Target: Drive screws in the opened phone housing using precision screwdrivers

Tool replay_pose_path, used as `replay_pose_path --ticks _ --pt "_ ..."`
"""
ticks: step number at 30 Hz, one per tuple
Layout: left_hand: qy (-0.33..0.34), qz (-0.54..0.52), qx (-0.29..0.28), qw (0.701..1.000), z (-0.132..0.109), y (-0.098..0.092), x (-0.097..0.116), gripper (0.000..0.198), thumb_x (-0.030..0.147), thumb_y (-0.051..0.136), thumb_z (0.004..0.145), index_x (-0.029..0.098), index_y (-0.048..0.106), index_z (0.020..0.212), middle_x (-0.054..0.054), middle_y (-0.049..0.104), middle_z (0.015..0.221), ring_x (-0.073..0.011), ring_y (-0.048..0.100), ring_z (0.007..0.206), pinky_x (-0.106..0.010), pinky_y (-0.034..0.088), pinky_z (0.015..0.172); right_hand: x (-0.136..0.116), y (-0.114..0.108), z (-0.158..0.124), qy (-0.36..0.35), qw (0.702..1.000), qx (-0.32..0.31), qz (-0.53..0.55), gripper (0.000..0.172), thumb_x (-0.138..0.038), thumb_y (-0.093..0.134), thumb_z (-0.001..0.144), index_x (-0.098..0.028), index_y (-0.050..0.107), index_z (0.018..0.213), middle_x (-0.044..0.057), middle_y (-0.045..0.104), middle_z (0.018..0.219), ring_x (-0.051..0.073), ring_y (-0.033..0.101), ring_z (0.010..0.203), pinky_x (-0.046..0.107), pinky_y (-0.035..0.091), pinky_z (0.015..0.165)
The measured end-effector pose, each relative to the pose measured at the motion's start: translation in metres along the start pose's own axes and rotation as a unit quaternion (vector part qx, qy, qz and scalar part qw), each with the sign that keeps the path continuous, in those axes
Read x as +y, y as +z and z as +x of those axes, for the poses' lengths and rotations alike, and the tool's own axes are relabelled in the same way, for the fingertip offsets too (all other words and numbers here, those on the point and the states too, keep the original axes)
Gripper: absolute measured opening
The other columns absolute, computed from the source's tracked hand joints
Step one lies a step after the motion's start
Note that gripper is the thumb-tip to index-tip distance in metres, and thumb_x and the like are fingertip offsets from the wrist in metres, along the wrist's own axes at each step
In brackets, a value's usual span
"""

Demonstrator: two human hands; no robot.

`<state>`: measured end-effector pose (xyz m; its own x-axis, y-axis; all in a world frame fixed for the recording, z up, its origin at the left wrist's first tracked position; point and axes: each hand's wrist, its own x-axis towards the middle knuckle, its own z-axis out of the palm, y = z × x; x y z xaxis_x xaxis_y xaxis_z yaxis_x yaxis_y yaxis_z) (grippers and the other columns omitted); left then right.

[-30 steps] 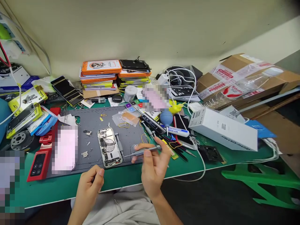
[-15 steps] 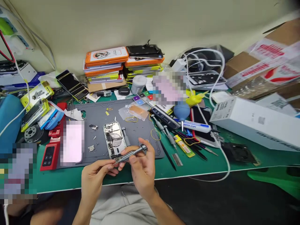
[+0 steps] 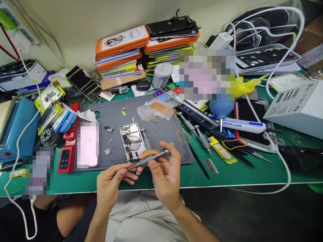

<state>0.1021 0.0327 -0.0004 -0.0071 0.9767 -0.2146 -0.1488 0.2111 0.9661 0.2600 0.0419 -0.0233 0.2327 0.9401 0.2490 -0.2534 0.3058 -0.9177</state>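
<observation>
My right hand point(image 3: 163, 176) grips a slim grey screwdriver point(image 3: 151, 158) near the desk's front edge, its tip pointing left. My left hand point(image 3: 111, 183) pinches at that tip with thumb and forefinger; whatever sits between them is too small to make out. Just beyond both hands lies an opened phone point(image 3: 132, 141), back cover off, internals showing, on a grey work mat point(image 3: 113, 117). A second grey screwdriver point(image 3: 145, 138) rests beside the phone. Small loose parts point(image 3: 109, 128) lie on the mat to the phone's left.
More drivers, tweezers and a pen point(image 3: 242, 126) lie right of the mat, with a blue air blower point(image 3: 221, 107). Stacked orange phone cases point(image 3: 121, 50) stand at the back. A white box point(image 3: 297, 107) and white cable point(image 3: 277, 151) are at right, a red device point(image 3: 66, 158) at left.
My right hand brought the screwdriver down and left toward the phone. My left hand rose from the desk edge and now pinches at the driver's tip. The camera moved closer and left.
</observation>
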Motion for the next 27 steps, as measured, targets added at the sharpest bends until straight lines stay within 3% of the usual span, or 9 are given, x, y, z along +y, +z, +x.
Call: replay_pose_path --ticks 7,15,21,24,27 --pt "-0.012 -0.011 -0.031 0.999 -0.001 -0.004 -0.003 0.031 0.048 0.086 0.099 0.021 0.092 0.112 -0.011 0.089 0.091 -0.0255 0.087 0.071 -0.03 0.074 0.06 -0.001 0.002 0.002 0.006 0.999 0.012 0.046 0.037 -0.033 0.06 0.115 -0.035 0.047 0.15 0.002 0.083 0.11 0.013 0.075 0.063 0.029 0.066 0.062" --pt "-0.016 -0.036 -0.045 0.998 0.0 -0.002 -0.001 0.024 0.044 0.085 0.101 0.024 0.092 0.111 -0.01 0.09 0.097 -0.0236 0.088 0.076 -0.026 0.074 0.064 -0.007 0.002 0.001 0.062 0.995 0.027 0.07 0.036 -0.035 0.069 0.111 -0.035 0.053 0.143 0.001 0.084 0.107 0.013 0.073 0.06 0.029 0.067 0.062" --pt "-0.001 -0.034 -0.098 0.995 -0.003 -0.005 0.0 0.028 0.047 0.083 0.102 0.023 0.092 0.115 -0.011 0.09 0.102 -0.0244 0.088 0.079 -0.027 0.073 0.065 -0.006 -0.005 0.0 0.094 0.99 0.031 0.101 0.038 -0.036 0.072 0.109 -0.037 0.058 0.144 -0.001 0.082 0.1 0.011 0.067 0.053 0.024 0.061 0.051" --pt "0.024 -0.019 -0.128 0.991 -0.003 -0.006 -0.002 0.04 0.054 0.076 0.106 0.021 0.089 0.124 -0.014 0.09 0.107 -0.0242 0.088 0.084 -0.029 0.072 0.068 -0.006 -0.01 0.003 0.111 0.987 0.025 0.116 0.04 -0.038 0.071 0.109 -0.038 0.06 0.148 -0.001 0.079 0.097 0.01 0.065 0.052 0.022 0.058 0.045" --pt "0.051 -0.022 -0.101 0.993 -0.004 -0.004 -0.004 0.051 0.06 0.062 0.113 0.017 0.089 0.113 -0.014 0.089 0.098 -0.0193 0.083 0.076 -0.027 0.067 0.065 -0.009 -0.014 0.009 0.072 0.992 0.07 0.081 0.042 -0.036 0.064 0.112 -0.038 0.059 0.153 -0.001 0.076 0.095 0.009 0.061 0.051 0.02 0.056 0.042"
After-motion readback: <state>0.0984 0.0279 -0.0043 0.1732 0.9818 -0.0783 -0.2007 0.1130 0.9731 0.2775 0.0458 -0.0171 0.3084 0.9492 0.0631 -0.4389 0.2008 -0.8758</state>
